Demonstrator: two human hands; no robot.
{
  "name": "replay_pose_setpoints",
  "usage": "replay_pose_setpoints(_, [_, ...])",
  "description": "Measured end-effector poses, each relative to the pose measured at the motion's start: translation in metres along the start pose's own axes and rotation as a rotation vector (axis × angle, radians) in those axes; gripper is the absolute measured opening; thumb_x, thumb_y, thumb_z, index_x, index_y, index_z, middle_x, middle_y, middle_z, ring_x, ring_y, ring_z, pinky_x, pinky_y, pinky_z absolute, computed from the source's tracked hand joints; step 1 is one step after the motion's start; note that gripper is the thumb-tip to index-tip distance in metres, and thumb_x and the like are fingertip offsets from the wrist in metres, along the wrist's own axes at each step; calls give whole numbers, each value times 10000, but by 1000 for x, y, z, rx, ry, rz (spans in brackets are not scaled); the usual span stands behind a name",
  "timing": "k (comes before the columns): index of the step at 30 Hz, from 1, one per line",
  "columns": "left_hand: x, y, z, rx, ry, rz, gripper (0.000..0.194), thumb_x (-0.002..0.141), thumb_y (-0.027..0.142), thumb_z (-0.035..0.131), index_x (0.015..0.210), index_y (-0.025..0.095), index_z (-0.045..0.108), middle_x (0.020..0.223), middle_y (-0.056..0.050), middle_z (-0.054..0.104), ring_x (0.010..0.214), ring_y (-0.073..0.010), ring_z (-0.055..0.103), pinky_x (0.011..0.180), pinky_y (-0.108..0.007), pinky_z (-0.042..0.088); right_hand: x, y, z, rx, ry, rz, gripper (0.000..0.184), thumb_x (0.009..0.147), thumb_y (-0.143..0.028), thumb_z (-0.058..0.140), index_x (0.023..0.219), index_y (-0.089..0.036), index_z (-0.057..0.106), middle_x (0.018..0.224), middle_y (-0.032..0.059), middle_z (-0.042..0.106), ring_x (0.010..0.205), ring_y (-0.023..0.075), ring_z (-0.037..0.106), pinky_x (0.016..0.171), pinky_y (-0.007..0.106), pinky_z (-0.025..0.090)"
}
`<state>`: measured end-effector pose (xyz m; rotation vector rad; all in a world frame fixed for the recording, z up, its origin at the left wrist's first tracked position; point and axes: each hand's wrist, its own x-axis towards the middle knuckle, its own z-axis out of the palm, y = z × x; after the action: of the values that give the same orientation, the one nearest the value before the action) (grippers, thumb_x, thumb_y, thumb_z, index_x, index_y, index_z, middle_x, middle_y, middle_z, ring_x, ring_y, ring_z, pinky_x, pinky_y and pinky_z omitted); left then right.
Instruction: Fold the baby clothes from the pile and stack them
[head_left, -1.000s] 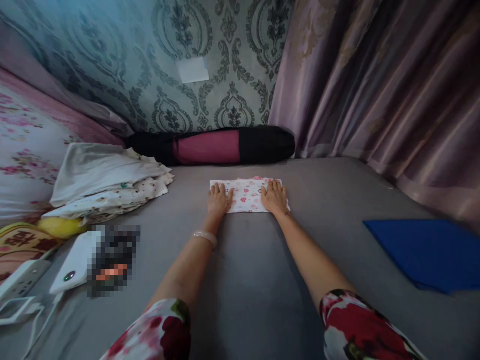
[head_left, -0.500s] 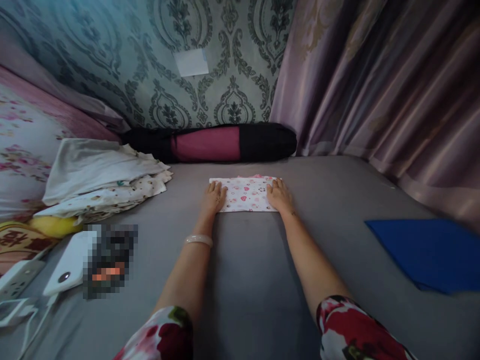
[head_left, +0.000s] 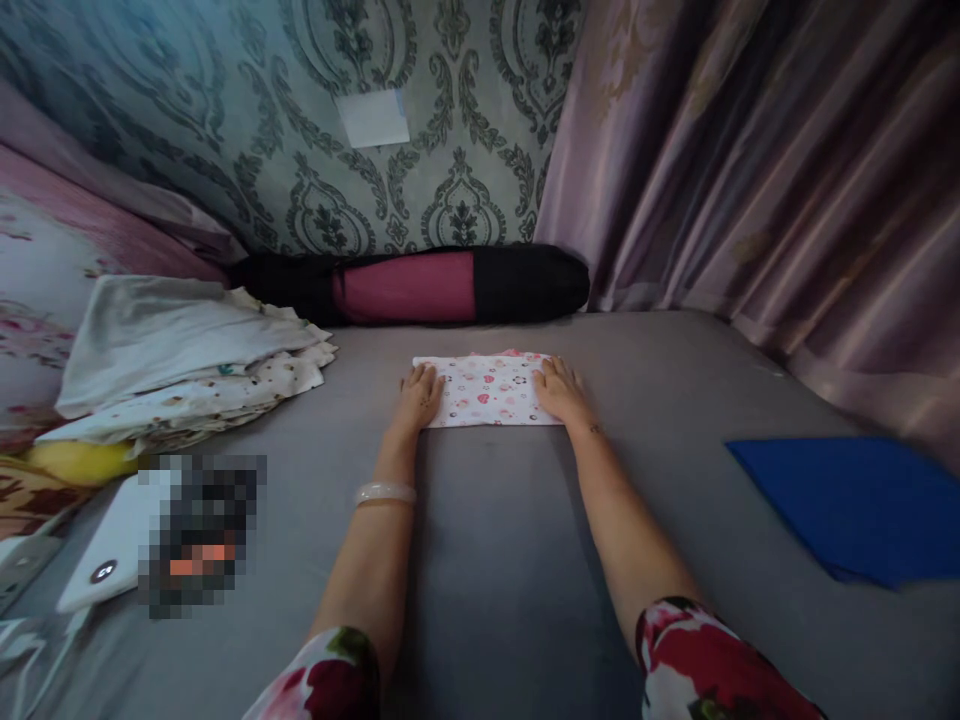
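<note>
A folded white cloth (head_left: pixel 487 392) with pink hearts and small printed figures lies flat on the grey bed sheet (head_left: pixel 495 540). A bit of pink trim shows along its far edge. My left hand (head_left: pixel 420 393) rests flat on the cloth's left end, fingers stretched out and pointing away from me. On the right end lies my right hand (head_left: pixel 559 388), also flat with its fingers extended. Neither hand grips the fabric. A pale bangle (head_left: pixel 385 493) circles my left wrist.
A heap of pale cloths (head_left: pixel 187 350) lies at the left, near a yellow item (head_left: pixel 82 462), a white device (head_left: pixel 120 540) and a pixelated object. At the right lies a folded blue cloth (head_left: pixel 847 505). Behind, a long black and maroon bag (head_left: pixel 405 287) runs along the patterned wall.
My left hand has slid slightly outward to the left along the cloth. The right hand stays about where it was. The view has shifted a little to the right.
</note>
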<state>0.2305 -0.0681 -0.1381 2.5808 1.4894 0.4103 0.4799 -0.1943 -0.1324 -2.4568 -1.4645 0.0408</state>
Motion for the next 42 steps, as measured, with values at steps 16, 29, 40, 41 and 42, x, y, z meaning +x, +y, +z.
replay_pose_setpoints(16, [-5,35,2,99,-57,-4,588,980,482,218,1462,180,371,1549,-139,326,1439,-280,268,1158,-479,220,-11,-26,11,-58,39,-45,584,998,-406,265,1480,-88,353,1542,177,312,1434,313,228,1154,443,154])
replay_pose_setpoints(29, [-6,48,-6,117,31,19,605,983,483,208,1447,146,401,1535,-155,347,1453,-294,230,1177,-477,168,-12,-41,1,-20,78,-59,563,1002,-406,249,1487,-137,347,1536,168,327,1431,309,242,1151,497,139])
replay_pose_setpoints(40, [-13,58,5,123,-72,61,595,974,488,254,1456,168,392,1566,-138,288,1451,-291,242,1173,-473,196,-18,-48,16,-23,52,-81,546,1003,-410,258,1460,-147,397,1563,167,271,1444,299,203,1136,547,153])
replay_pose_setpoints(41, [-13,58,5,122,-73,61,594,975,487,254,1457,168,392,1567,-137,287,1452,-291,241,1173,-472,196,-18,-48,15,-23,52,-81,546,1004,-410,259,1460,-146,399,1563,167,270,1444,300,203,1136,548,154])
replay_pose_setpoints(42, [-13,58,5,122,-72,61,593,976,486,253,1457,170,392,1567,-134,287,1452,-289,241,1173,-469,196,-18,-48,14,-23,50,-80,545,1004,-411,258,1460,-146,399,1564,167,268,1444,300,203,1135,548,155])
